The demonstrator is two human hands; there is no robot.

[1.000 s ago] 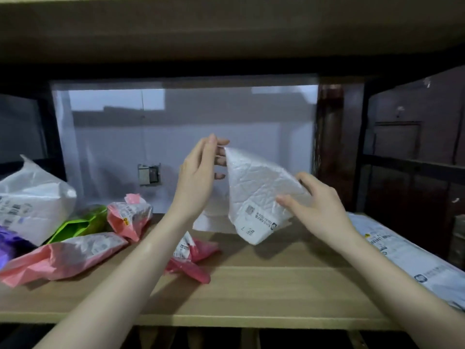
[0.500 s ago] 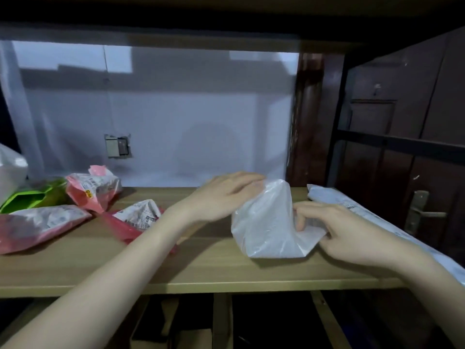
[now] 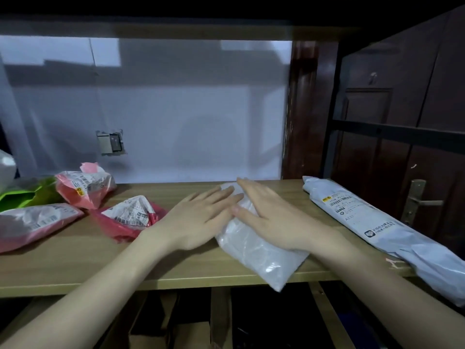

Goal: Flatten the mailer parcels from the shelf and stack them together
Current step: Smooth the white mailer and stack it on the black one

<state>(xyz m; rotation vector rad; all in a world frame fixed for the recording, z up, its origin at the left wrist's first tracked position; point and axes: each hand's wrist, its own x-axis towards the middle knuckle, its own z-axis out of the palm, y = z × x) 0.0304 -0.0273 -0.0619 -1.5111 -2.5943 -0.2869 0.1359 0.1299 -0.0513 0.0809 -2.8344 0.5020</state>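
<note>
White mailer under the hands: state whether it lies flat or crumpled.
Flat: the white mailer lies spread on the shelf under both open palms.

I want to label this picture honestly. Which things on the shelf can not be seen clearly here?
- White mailer: its far half is covered by the left hand and the right hand in the head view.
- Long grey parcel: its near end is cut off by the right edge.
- White bag: mostly cut off by the left edge.
- Label text on the pink parcels: too small and blurred to read.
</note>
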